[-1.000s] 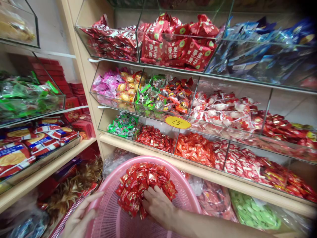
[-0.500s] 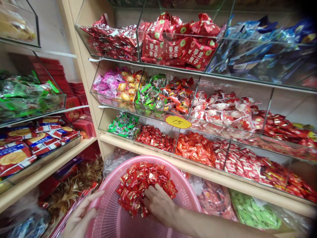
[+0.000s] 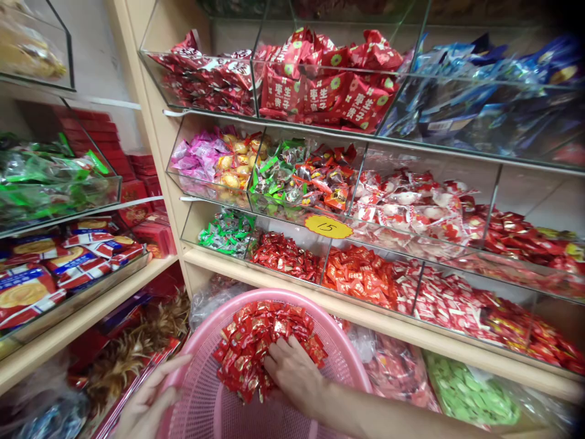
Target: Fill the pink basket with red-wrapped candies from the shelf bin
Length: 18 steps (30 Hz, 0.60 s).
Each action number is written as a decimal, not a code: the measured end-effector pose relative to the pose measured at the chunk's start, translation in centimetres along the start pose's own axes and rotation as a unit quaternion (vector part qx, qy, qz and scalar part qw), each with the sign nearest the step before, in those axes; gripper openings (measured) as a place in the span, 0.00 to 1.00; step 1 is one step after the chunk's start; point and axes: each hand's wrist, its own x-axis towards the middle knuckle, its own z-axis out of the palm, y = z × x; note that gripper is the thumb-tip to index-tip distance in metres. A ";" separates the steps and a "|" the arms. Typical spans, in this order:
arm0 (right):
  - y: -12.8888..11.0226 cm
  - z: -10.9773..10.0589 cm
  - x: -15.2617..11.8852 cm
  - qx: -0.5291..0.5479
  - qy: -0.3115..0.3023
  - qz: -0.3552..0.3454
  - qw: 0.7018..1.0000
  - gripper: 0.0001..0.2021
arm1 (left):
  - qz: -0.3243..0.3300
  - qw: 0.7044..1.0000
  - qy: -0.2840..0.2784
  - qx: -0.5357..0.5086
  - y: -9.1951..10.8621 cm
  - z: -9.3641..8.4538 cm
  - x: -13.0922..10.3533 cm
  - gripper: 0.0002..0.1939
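Observation:
A pink plastic basket (image 3: 361,360) with perforated sides holds a heap of small red-wrapped candies (image 3: 249,341). My right hand (image 3: 292,369) is inside it, fingers curled down into the right side of the heap. Its fingertips are hidden among the candies, and some wrappers press against the knuckles. At the basket's left rim is my left hand (image 3: 148,396), index finger and thumb stretched out and apart against the edge. The other left fingers are mostly out of sight. Bare pink mesh shows at the basket's near side.
Behind the basket, a wooden shelf (image 3: 219,262) carries clear bins of red candies (image 3: 286,256) and orange-red candies (image 3: 359,271). A yellow price tag (image 3: 328,226) marks the tier above. Bagged green sweets (image 3: 470,390) lie low right; packaged biscuits (image 3: 27,289) stand left.
My right hand has shifted very slightly upward in the candy heap, and a few candies beside its fingers have moved. My left hand looks the same.

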 end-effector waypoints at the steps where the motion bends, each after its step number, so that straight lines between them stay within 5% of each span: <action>1: -0.1 0.0 0.0 -0.003 0.001 -0.002 1.000 0.18 | -0.001 1.000 -0.002 0.002 0.0 0.0 0.0 0.25; 11: -0.6 -0.1 -0.3 -0.007 -0.009 -0.006 1.000 0.15 | -0.011 1.000 0.012 -0.012 0.3 0.3 -0.1 0.28; 18: 2.2 -6.3 1.5 0.057 0.088 0.003 0.995 0.16 | 0.012 1.000 -0.023 -0.013 -1.8 -0.7 0.9 0.25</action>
